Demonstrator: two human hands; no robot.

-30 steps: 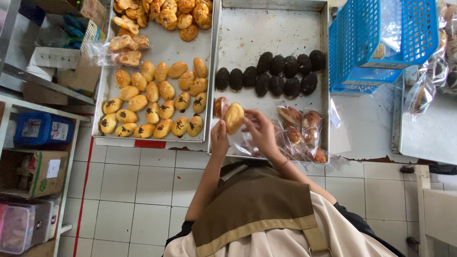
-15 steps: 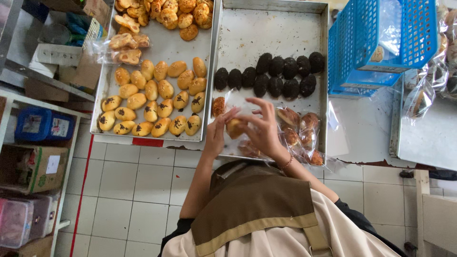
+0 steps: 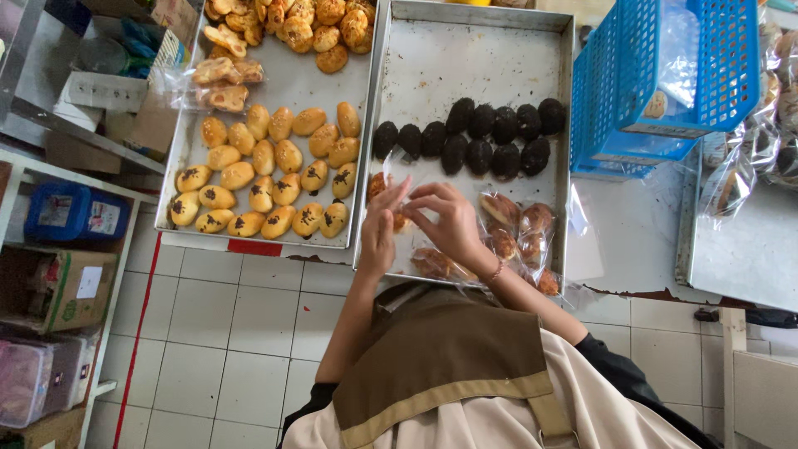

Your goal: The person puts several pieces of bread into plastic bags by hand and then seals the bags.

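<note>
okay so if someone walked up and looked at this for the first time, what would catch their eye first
Probably the two hands at the near edge of the right metal tray: the left hand and right hand pinch a clear bag around a golden bun. Just behind them lies a double row of dark round buns, and the left tray is crowded with golden oval buns. A bright blue basket stands to the right.

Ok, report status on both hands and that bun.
Left hand and right hand together over the right tray, working a clear bag around a bun. Grip unclear. Bagged buns crowd the right.
</note>
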